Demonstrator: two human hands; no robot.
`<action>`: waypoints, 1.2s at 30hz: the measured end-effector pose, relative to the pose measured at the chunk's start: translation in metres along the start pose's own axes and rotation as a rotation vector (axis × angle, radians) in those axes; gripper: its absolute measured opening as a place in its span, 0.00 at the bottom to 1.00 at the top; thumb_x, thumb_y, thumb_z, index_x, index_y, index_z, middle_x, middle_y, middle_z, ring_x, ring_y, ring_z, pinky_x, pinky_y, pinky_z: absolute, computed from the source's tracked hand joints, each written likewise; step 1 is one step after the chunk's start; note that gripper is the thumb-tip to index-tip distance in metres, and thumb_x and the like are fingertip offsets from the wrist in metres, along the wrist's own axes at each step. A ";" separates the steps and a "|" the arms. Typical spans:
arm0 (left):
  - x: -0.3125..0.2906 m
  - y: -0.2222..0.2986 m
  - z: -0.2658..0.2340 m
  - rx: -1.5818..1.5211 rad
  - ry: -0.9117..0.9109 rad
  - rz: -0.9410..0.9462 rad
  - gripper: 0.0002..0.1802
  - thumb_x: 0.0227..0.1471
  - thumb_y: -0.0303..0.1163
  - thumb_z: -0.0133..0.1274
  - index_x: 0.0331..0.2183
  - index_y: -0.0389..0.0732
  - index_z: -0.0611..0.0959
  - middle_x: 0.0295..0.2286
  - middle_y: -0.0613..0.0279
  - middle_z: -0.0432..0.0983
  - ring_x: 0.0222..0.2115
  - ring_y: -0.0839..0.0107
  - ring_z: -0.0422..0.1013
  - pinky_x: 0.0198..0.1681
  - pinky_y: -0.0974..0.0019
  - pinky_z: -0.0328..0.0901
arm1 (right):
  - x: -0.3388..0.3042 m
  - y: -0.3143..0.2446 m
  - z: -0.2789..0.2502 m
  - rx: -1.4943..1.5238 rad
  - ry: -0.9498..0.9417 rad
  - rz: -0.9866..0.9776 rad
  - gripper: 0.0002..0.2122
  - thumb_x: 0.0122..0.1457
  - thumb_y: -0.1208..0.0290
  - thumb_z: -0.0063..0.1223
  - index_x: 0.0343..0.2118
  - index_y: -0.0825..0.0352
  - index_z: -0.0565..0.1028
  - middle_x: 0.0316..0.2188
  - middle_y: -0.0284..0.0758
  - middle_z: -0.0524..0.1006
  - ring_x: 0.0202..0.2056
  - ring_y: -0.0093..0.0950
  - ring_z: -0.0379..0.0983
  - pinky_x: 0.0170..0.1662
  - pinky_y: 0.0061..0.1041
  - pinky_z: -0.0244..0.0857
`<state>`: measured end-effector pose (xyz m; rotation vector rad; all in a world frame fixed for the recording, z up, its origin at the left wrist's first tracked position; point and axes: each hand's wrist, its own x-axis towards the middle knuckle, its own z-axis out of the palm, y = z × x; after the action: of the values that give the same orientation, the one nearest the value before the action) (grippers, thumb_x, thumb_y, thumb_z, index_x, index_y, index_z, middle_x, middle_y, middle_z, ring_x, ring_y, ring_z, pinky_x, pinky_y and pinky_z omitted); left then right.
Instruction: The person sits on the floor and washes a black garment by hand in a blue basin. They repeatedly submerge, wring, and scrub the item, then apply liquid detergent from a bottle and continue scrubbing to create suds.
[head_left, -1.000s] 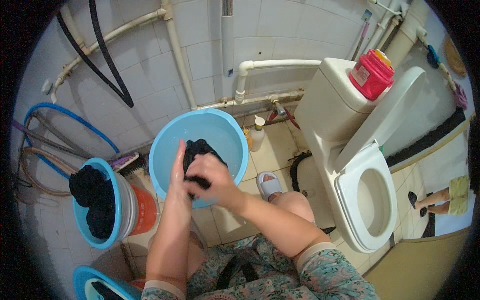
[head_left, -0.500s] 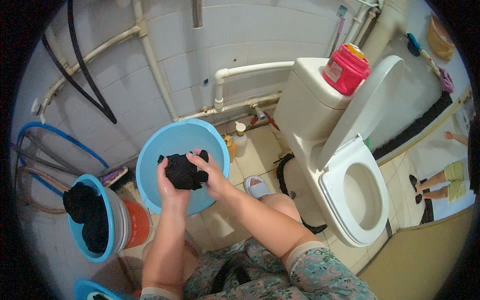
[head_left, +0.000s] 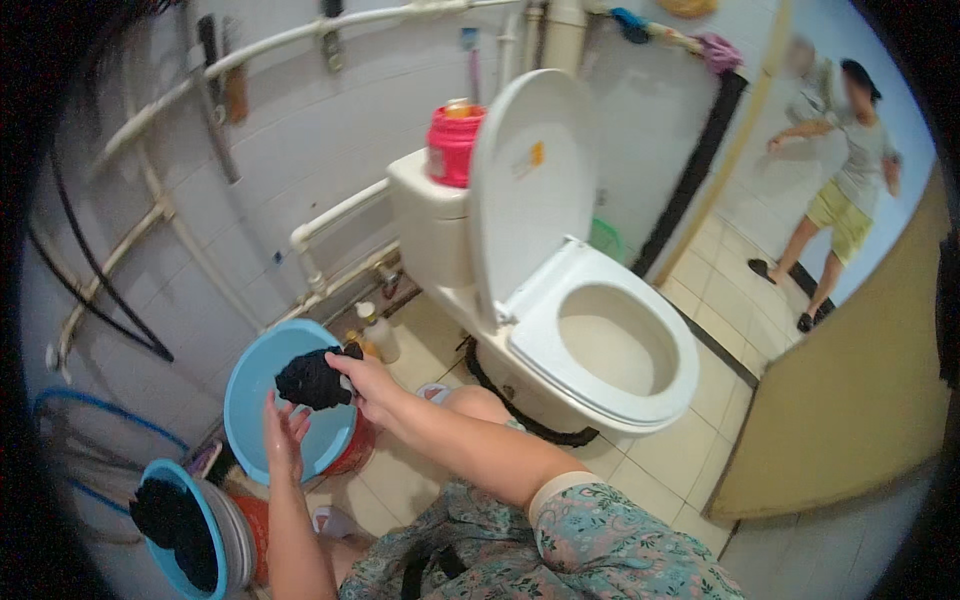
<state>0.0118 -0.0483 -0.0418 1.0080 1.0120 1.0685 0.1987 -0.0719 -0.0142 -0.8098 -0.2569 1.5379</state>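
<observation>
A bunched black cloth hangs over the light blue basin, gripped by my right hand at its right end. My left hand is just below the cloth at the basin's near side, fingers apart and holding nothing. The left palm looks wet. Left of the basin stands a blue-rimmed bucket with more black cloth heaped in it. What kind of garment the cloth is cannot be made out.
A white toilet with its lid raised stands to the right, a pink container on its tank. Pump bottles stand behind the basin. Pipes and hoses line the left wall. Another person stands beyond the doorway, beside the brown door.
My left hand has let go of the cloth and dropped below it; the right still holds it. The view has turned rightward, showing more of the doorway and the other person.
</observation>
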 end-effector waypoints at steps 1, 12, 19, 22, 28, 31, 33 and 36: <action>0.005 -0.007 -0.015 0.003 -0.011 -0.046 0.28 0.54 0.50 0.40 0.52 0.46 0.64 0.40 0.59 0.68 0.39 0.69 0.65 0.41 0.66 0.60 | -0.003 -0.010 -0.003 0.030 0.008 -0.027 0.12 0.52 0.66 0.51 0.39 0.63 0.70 0.34 0.31 0.74 0.34 0.24 0.72 0.34 0.24 0.68; 0.052 -0.039 -0.068 -0.078 0.136 -0.261 0.15 0.51 0.39 0.47 0.42 0.47 0.72 0.29 0.73 0.70 0.28 0.79 0.67 0.31 0.74 0.60 | -0.094 -0.135 -0.034 0.248 0.113 -0.310 0.13 0.50 0.63 0.54 0.36 0.63 0.69 0.31 0.33 0.73 0.32 0.30 0.70 0.31 0.34 0.68; 0.025 0.005 -0.027 -0.095 -0.006 -0.201 0.12 0.48 0.38 0.51 0.36 0.44 0.75 0.27 0.70 0.71 0.26 0.77 0.68 0.29 0.74 0.63 | -0.078 -0.117 -0.024 0.192 0.142 -0.282 0.12 0.52 0.62 0.51 0.37 0.62 0.70 0.33 0.32 0.73 0.33 0.27 0.71 0.33 0.32 0.68; 0.013 0.013 -0.025 -0.171 -0.072 -0.205 0.14 0.49 0.37 0.49 0.39 0.43 0.73 0.29 0.67 0.70 0.29 0.75 0.68 0.31 0.72 0.64 | -0.079 -0.093 0.000 0.107 0.108 -0.225 0.14 0.51 0.61 0.53 0.38 0.62 0.69 0.33 0.33 0.73 0.32 0.27 0.71 0.31 0.29 0.67; -0.021 0.033 -0.005 -0.378 -0.251 -0.253 0.21 0.51 0.46 0.46 0.43 0.43 0.71 0.34 0.61 0.70 0.36 0.69 0.68 0.37 0.64 0.66 | -0.053 -0.029 0.027 -0.111 0.028 -0.178 0.16 0.50 0.67 0.54 0.41 0.67 0.68 0.34 0.35 0.72 0.36 0.29 0.69 0.37 0.29 0.65; -0.046 0.056 0.037 -0.511 -0.401 -0.263 0.26 0.51 0.52 0.44 0.43 0.42 0.71 0.37 0.60 0.69 0.39 0.66 0.67 0.41 0.60 0.65 | -0.022 0.013 0.015 -0.467 -0.077 -0.383 0.14 0.50 0.68 0.54 0.39 0.67 0.71 0.35 0.33 0.73 0.38 0.27 0.68 0.43 0.26 0.61; -0.039 0.058 0.034 -0.587 -0.406 -0.257 0.28 0.51 0.55 0.43 0.43 0.42 0.71 0.39 0.60 0.69 0.40 0.66 0.67 0.42 0.60 0.65 | -0.040 0.015 0.035 -0.860 -0.196 -0.476 0.12 0.49 0.69 0.54 0.36 0.67 0.71 0.38 0.37 0.72 0.41 0.30 0.66 0.46 0.26 0.58; -0.021 0.054 0.022 -0.695 -0.336 -0.263 0.27 0.51 0.54 0.43 0.41 0.42 0.72 0.40 0.60 0.70 0.40 0.66 0.67 0.42 0.62 0.65 | -0.034 0.033 0.046 -1.236 -0.351 -0.936 0.16 0.45 0.73 0.55 0.40 0.65 0.70 0.47 0.42 0.65 0.52 0.39 0.56 0.54 0.37 0.49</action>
<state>0.0185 -0.0625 0.0187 0.4436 0.4231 0.8930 0.1417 -0.0955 0.0103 -1.0795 -1.6872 0.4738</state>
